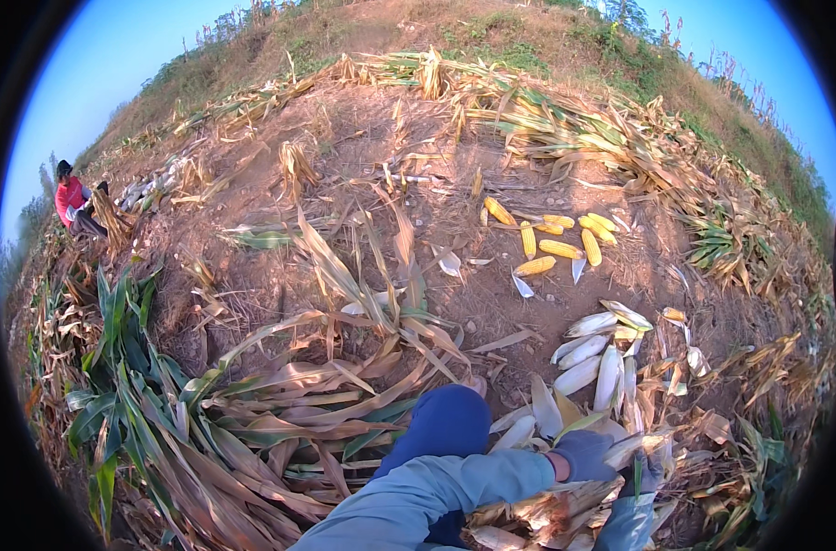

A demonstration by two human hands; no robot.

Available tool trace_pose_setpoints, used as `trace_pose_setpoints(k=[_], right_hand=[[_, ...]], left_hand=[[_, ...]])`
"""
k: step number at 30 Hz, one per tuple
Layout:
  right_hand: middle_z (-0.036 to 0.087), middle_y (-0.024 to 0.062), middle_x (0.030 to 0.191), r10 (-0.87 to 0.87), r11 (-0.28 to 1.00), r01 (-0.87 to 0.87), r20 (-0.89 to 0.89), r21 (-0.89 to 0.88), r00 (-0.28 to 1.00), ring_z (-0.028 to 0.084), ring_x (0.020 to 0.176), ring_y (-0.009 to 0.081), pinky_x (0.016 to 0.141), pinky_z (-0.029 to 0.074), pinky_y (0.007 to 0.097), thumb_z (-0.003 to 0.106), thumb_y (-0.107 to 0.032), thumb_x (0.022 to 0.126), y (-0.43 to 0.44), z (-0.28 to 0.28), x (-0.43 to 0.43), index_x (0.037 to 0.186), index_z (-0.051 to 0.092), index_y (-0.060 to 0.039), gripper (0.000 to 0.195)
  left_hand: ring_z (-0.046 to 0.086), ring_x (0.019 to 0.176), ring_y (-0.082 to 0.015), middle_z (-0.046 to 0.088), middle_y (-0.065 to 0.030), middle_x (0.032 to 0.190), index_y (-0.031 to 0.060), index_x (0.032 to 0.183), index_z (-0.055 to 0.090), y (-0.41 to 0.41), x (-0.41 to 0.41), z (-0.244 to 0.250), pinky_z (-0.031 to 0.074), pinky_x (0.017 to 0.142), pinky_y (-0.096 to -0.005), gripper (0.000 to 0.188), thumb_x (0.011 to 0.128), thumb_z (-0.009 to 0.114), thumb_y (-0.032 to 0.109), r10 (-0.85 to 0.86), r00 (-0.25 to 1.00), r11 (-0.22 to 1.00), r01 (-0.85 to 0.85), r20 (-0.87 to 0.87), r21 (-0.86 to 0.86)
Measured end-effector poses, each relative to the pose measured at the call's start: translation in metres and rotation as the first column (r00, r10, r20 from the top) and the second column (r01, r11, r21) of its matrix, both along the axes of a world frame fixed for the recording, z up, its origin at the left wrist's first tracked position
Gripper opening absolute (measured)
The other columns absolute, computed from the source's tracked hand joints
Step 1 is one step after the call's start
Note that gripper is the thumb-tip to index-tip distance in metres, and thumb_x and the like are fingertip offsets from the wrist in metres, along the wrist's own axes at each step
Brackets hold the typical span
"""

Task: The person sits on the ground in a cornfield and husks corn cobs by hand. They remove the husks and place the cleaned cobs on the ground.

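My left hand (585, 454), in a grey-blue work glove, reaches across to the right and is closed on a husked-over corn ear (628, 449). Close beside it, my right hand (642, 474), also gloved, grips the same ear; its fingers are partly hidden by pale husk leaves. Just beyond my hands lies a loose group of corn ears still in whitish husks (580, 372). More husks and ears (563, 513) are heaped beneath my forearms. Farther off, several bare yellow corn cobs (560, 248) rest on the soil.
My blue-clad knee (445, 420) is left of my hands. Cut maize stalks with dry and green leaves (266, 434) spread across the left. A long row of stalks (583, 127) curves behind the cobs. At far left sits a person in red (70, 200) near another pile of ears (153, 184).
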State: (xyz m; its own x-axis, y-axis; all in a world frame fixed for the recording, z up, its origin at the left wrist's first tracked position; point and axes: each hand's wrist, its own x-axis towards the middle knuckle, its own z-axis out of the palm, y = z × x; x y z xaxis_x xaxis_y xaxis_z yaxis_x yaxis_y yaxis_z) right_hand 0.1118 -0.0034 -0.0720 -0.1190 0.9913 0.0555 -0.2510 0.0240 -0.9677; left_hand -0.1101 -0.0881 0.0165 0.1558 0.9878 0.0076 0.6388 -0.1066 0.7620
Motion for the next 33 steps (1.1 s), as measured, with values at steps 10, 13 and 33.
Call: trace_pose_setpoints(k=[10, 13, 33], right_hand=[[0.045, -0.0003, 0.053, -0.216, 0.975, 0.172, 0.453, 0.138, 0.865, 0.041, 0.049, 0.0066, 0.045, 0.034, 0.0252, 0.053, -0.004, 0.076, -0.030, 0.066, -0.056, 0.058, 0.048, -0.0027, 0.019], [0.047, 0.0000, 0.053, -0.251, 0.968, 0.243, 0.221, 0.062, 0.943, 0.042, 0.048, 0.0069, 0.042, 0.035, 0.0244, 0.055, -0.006, 0.076, -0.029, 0.061, -0.053, 0.057, 0.049, -0.0031, 0.020], [0.062, 0.0096, 0.069, -0.155, 0.907, -0.150, 0.642, 0.394, 0.751, 0.059, 0.063, 0.0166, 0.059, 0.046, 0.0284, 0.055, -0.009, 0.079, -0.040, 0.062, -0.077, 0.076, 0.062, -0.0021, 0.010]], left_hand=[[0.061, 0.068, -0.0310, 0.062, -0.0144, 0.076, 0.0056, 0.088, 0.058, 0.008, 0.004, -0.005, 0.046, 0.062, -0.0410, 0.059, 0.068, 0.057, 0.061, -0.032, 0.987, 0.999, 0.038, -0.159, 0.037], [0.061, 0.069, -0.0311, 0.062, -0.0149, 0.077, 0.0061, 0.088, 0.058, 0.012, 0.009, -0.012, 0.046, 0.063, -0.0410, 0.058, 0.070, 0.056, 0.061, -0.031, 0.993, 0.991, 0.046, -0.115, 0.128], [0.056, 0.074, -0.0337, 0.057, -0.0137, 0.076, 0.0046, 0.078, 0.054, 0.020, -0.005, -0.012, 0.042, 0.065, -0.0418, 0.035, 0.078, 0.058, 0.040, 0.136, 0.951, 0.951, -0.204, 0.276, 0.234]])
